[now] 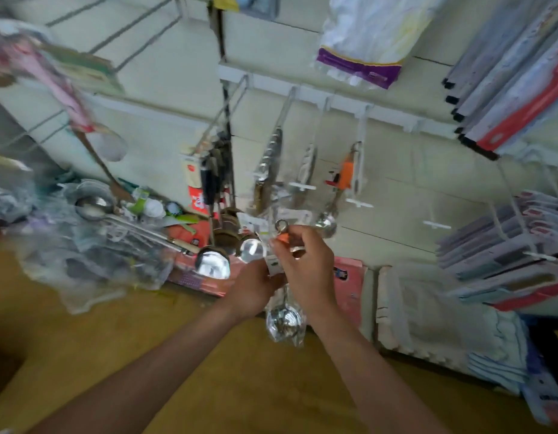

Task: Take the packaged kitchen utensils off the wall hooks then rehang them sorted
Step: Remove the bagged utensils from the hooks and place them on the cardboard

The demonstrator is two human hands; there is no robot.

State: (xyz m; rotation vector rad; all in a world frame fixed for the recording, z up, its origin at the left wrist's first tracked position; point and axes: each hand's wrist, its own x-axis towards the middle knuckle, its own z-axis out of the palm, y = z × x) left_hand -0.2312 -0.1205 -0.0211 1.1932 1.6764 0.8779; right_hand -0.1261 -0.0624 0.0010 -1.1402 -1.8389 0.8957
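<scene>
Both my hands hold one packaged ladle (pixel 284 321) in front of the hook wall. It has an orange handle end with a metal ring and a shiny bowl hanging down in clear wrap. My right hand (pixel 305 261) pinches its top near the ring. My left hand (pixel 255 289) grips the package lower down, by its label. Another orange-handled ladle (pixel 340 189) hangs on a white hook (pixel 360 158) above. More packaged utensils (pixel 271 164) hang on the hooks to its left. The frame is blurred.
A heap of wrapped ladles and spoons (pixel 115 227) lies on the floor at left. Stacked flat packs (pixel 509 255) hang at right, and folded cloth (pixel 443 311) lies below them. An empty white hook (pixel 434 223) juts out to the right of the ladles. The yellow floor (pixel 177 355) spreads below.
</scene>
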